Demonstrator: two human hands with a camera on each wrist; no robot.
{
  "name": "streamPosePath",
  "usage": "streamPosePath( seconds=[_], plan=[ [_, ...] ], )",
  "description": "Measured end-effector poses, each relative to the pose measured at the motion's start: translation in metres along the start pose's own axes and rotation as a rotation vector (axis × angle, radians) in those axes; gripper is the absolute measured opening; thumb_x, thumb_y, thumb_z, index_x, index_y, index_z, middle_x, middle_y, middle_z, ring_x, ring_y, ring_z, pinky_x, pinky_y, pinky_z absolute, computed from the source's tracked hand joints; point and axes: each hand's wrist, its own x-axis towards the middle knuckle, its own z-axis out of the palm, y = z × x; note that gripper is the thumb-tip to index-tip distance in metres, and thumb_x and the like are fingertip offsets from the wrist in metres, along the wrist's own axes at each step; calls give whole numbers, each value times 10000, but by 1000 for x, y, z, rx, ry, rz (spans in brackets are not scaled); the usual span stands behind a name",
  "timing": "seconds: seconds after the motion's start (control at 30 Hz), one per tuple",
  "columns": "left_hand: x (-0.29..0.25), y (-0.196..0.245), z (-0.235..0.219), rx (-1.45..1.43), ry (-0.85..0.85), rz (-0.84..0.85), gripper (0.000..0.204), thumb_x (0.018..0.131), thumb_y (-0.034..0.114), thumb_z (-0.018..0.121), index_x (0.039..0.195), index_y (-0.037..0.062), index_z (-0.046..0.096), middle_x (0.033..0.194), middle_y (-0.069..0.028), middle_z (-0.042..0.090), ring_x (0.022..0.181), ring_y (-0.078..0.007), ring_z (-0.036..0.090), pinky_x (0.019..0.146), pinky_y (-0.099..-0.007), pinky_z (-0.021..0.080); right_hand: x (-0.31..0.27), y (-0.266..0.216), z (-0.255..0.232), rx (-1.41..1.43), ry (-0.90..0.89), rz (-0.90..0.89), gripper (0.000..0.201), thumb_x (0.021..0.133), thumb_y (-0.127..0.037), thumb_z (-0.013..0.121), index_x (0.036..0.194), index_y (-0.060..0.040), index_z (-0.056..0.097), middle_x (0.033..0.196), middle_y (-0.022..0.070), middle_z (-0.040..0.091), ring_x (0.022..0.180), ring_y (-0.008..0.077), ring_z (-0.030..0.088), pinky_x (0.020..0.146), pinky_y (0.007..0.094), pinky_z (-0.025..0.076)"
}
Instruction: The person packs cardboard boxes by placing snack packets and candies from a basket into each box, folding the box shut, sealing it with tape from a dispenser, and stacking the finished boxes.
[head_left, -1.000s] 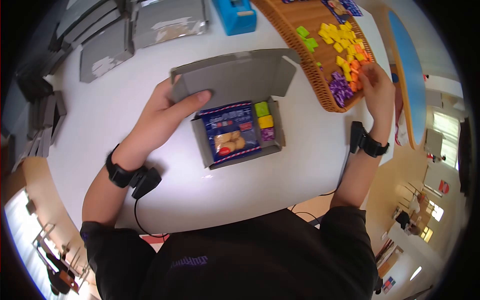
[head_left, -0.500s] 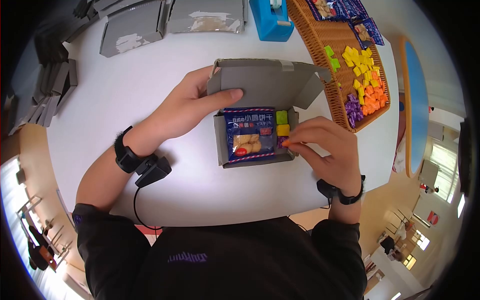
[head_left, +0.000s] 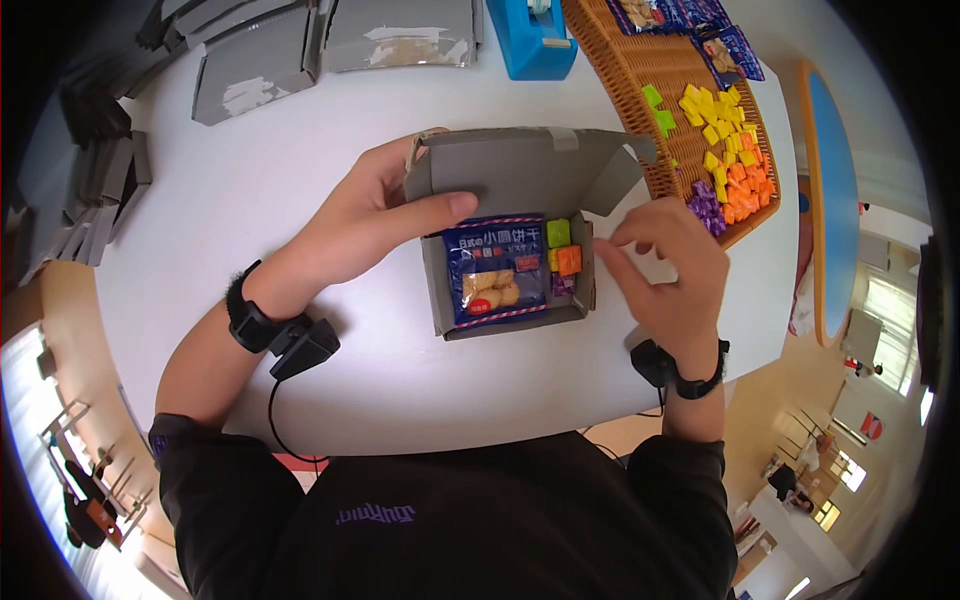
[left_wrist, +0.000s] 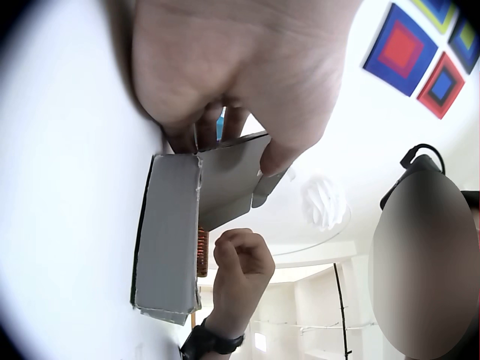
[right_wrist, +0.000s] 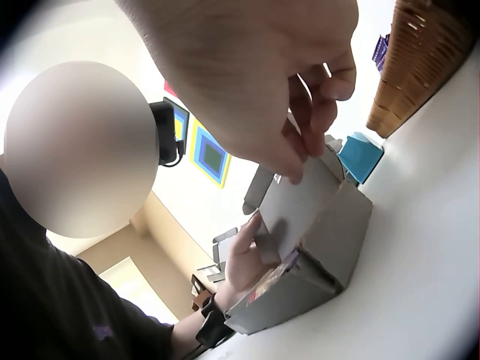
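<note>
The white worktop point(head_left: 380, 400) carries the open grey box point(head_left: 540, 318), with a biscuit packet point(head_left: 495, 272) and an orange piece point(head_left: 569, 260) inside. The left hand point(head_left: 352, 222) has its grip clamped on the lid point(head_left: 525, 170), probably so it does not fall. The right hand point(head_left: 682, 262), its grip loosely bent and empty, is beside the box.

The box point(head_left: 514, 333) is grey, the biscuit packet point(head_left: 496, 268) blue with red-and-white striped edges; the far tape dispenser point(head_left: 531, 45) is bright blue.
</note>
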Motion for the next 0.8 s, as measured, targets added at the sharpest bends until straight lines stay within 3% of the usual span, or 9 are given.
streamPosePath(
  seconds=[0.07,0.13,0.23,0.33,0.37,0.47,0.57,0.73,0.8],
  plan=[
    [1,6,0,-17,-34,34,470,1038,248,767,1424,23,620,1271,-57,714,1161,-126,652,995,-316,550,0,3,-7,15,97,250,205,830,-3,873,953,-65,722,937,22,698,776,175,640,673,303,509],
    [-1,16,-7,-19,-50,60,489,1021,254,785,1418,21,619,1253,-53,708,1154,-130,645,989,-323,548,-2,12,-6,108,128,305,283,872,4,846,1117,-68,727,960,11,692,812,113,627,705,258,495],
    [-3,36,-46,391,-314,112,516,1007,219,795,1445,18,611,1107,-42,690,1030,-133,632,909,-324,552,1,15,-1,330,137,388,548,933,16,779,1454,-36,619,1038,41,691,898,97,627,822,241,504],
    [-11,55,-59,282,-281,-123,614,960,235,811,1482,-9,600,1203,-94,711,1065,-191,669,915,-339,536,-2,10,1,435,94,389,537,945,25,756,1461,-23,613,1031,38,687,924,99,628,852,255,507],
    [-11,53,-56,284,-276,-76,536,989,140,764,1483,-3,611,1053,-76,721,942,-176,692,816,-331,564,-2,9,1,458,74,364,508,939,40,755,1426,-7,620,1024,37,687,932,109,631,873,267,508],
    [-9,53,-44,250,-296,-117,446,1010,10,681,1454,-12,638,1036,-80,716,882,-151,692,781,-317,573,-7,14,-1,366,-1,236,451,912,56,772,1344,-6,658,988,59,691,888,146,644,846,278,513],
    [-10,50,-29,276,-271,-41,432,984,-61,655,1412,-9,676,981,-57,720,783,-140,671,780,-307,576,-9,22,2,250,67,50,405,875,66,790,1261,-9,691,960,96,698,837,194,662,806,291,517],
    [-12,50,-20,401,-318,-10,412,963,-41,696,1369,25,712,931,-32,711,818,-129,643,751,-305,541,-4,8,-6,112,2,66,409,849,56,799,1243,-18,718,967,114,719,805,224,677,761,317,527],
    [-11,44,-15,534,-308,158,363,953,8,763,1313,52,749,920,-34,698,813,-134,614,709,-318,502,-1,0,-4,113,-3,70,414,843,52,801,1244,-20,725,978,107,725,801,226,681,754,325,531]
  ],
)
